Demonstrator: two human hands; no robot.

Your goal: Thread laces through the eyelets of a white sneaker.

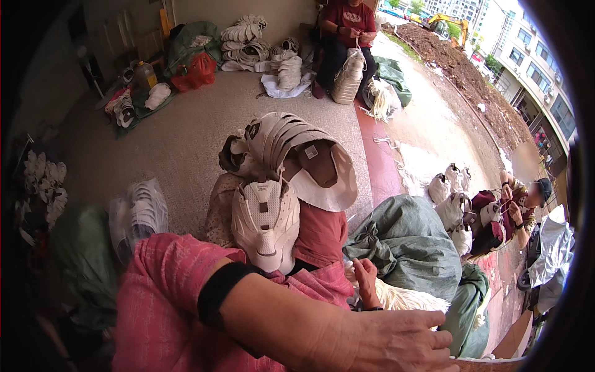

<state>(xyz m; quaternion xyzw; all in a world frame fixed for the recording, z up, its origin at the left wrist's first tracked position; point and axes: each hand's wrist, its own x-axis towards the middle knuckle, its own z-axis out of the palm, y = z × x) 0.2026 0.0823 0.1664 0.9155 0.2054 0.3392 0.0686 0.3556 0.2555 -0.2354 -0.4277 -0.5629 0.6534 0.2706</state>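
Observation:
My left forearm, in a pink sleeve with a black cuff, crosses the lower picture from the left. My left hand point(400, 341) lies flat with its fingers spread toward the right and holds nothing. My right hand point(365, 280) pokes up just behind it, fingers upright, beside a bundle of white strings point(409, 299); its palm is hidden. On my lap stands a stack of white shoe uppers point(265, 223), and behind it a long curved stack of white and brown uppers point(291, 146) leans over.
A grey-green tied sack point(412, 242) sits at my right, and more white uppers point(139, 214) at my left. A seated person point(347, 28) works at the back beside piles of uppers point(248, 40). Another person point(517, 204) handles uppers at the right.

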